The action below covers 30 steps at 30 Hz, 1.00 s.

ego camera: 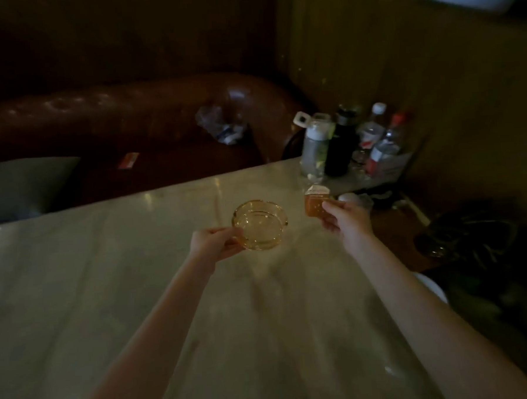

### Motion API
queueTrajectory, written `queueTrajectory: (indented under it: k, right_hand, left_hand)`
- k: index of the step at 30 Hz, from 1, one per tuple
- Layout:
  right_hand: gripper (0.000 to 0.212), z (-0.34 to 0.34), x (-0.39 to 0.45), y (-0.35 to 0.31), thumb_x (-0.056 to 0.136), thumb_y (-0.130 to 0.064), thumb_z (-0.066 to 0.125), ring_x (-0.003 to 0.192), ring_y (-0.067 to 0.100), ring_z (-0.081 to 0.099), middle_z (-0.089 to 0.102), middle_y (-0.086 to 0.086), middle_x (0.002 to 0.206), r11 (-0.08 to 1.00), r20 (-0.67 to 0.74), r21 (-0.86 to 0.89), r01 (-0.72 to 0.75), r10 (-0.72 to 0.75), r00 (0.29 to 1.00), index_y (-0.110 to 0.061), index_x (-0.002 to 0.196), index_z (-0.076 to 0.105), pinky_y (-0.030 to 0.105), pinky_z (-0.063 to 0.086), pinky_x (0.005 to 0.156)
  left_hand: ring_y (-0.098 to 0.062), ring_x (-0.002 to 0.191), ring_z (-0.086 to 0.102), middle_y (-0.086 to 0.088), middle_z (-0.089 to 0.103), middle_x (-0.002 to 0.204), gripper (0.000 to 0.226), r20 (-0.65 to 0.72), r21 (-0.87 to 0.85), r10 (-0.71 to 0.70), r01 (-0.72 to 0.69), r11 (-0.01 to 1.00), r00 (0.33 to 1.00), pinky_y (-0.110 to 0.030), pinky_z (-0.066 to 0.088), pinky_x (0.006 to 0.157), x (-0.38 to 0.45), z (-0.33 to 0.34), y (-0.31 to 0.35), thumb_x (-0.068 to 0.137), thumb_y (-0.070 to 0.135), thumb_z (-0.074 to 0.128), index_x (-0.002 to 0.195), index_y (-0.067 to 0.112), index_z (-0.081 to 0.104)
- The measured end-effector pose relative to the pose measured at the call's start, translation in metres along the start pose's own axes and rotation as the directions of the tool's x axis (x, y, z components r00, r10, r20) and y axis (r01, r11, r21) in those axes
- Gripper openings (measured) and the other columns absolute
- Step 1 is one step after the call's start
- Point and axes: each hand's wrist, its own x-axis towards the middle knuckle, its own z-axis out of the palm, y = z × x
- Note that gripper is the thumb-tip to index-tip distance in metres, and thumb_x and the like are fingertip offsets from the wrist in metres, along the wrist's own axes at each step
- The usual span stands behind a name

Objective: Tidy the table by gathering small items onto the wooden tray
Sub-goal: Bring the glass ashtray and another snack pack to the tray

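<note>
My left hand [214,243] grips the near rim of an amber glass ashtray [260,224], held just above the pale glossy table [108,283]. My right hand [347,217] pinches a small orange box with a white top [316,204], lifted over the table's far right corner. Beyond that box, a tray [389,170] at the table's corner carries several bottles; the dim light hides what it is made of.
Several bottles [341,143] crowd the tray at the far right. A brown leather sofa [130,124] runs behind the table, with a crumpled plastic bag [221,125] and a small orange packet [128,160] on it. A grey cushion [26,187] lies far left.
</note>
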Motion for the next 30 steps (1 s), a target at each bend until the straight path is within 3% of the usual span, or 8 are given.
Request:
queueTrajectory:
  k: [3,6,14,21,30]
  right_hand:
    - [0.003,-0.045,0.022,-0.005,0.084,-0.007,0.063,0.09,0.025,0.061,0.063,0.016,0.104,1.0,-0.065,-0.016,-0.014,0.013,0.998,-0.01,0.085,0.061,0.027,0.052,0.069]
    - [0.022,-0.081,0.041,-0.009,0.085,-0.008,0.061,0.096,0.024,0.062,0.064,0.013,0.103,0.999,-0.083,-0.014,-0.049,0.048,0.995,-0.004,0.107,0.061,0.033,0.053,0.082]
    - [0.023,-0.136,0.087,-0.003,0.09,-0.01,0.053,0.102,0.022,0.057,0.061,0.011,0.11,0.993,-0.179,-0.079,-0.089,0.074,0.981,-0.007,0.112,0.059,0.035,0.048,0.094]
    - [0.026,-0.151,0.134,0.014,0.092,-0.006,0.048,0.113,0.026,0.054,0.056,0.015,0.123,0.985,-0.322,-0.1,-0.138,0.099,0.942,-0.004,0.117,0.055,0.032,0.046,0.093]
    - [0.025,-0.147,0.183,0.033,0.09,-0.002,0.05,0.113,0.027,0.056,0.06,0.019,0.12,0.956,-0.268,-0.241,-0.169,0.102,0.958,0.003,0.113,0.058,0.024,0.042,0.086]
  left_hand:
    - [-0.019,0.051,0.067,-0.024,0.065,0.075,0.024,0.048,0.008,-0.024,0.023,1.0,0.999,-0.021,0.056,0.05,0.001,0.048,-0.012,0.068,0.002,0.074,0.086,-0.01,0.065]
    - [-0.022,0.057,0.068,-0.026,0.067,0.08,0.025,0.087,0.036,-0.044,0.041,0.998,0.995,-0.02,0.055,0.051,0.005,0.088,-0.026,0.068,0.005,0.075,0.086,-0.01,0.066]
    - [-0.019,0.057,0.068,-0.018,0.068,0.072,0.009,0.115,0.079,-0.101,0.092,0.993,0.988,-0.022,0.058,0.055,0.018,0.16,-0.055,0.07,0.005,0.074,0.074,-0.002,0.069]
    - [-0.017,0.059,0.067,-0.019,0.066,0.076,0.017,0.151,0.153,-0.165,0.142,0.978,0.975,-0.02,0.055,0.052,0.035,0.201,-0.078,0.07,0.004,0.073,0.085,-0.004,0.069]
    - [-0.014,0.058,0.068,-0.02,0.068,0.082,0.029,0.204,0.247,-0.222,0.169,0.954,0.953,-0.02,0.057,0.058,0.058,0.232,-0.098,0.069,0.004,0.074,0.096,-0.003,0.067]
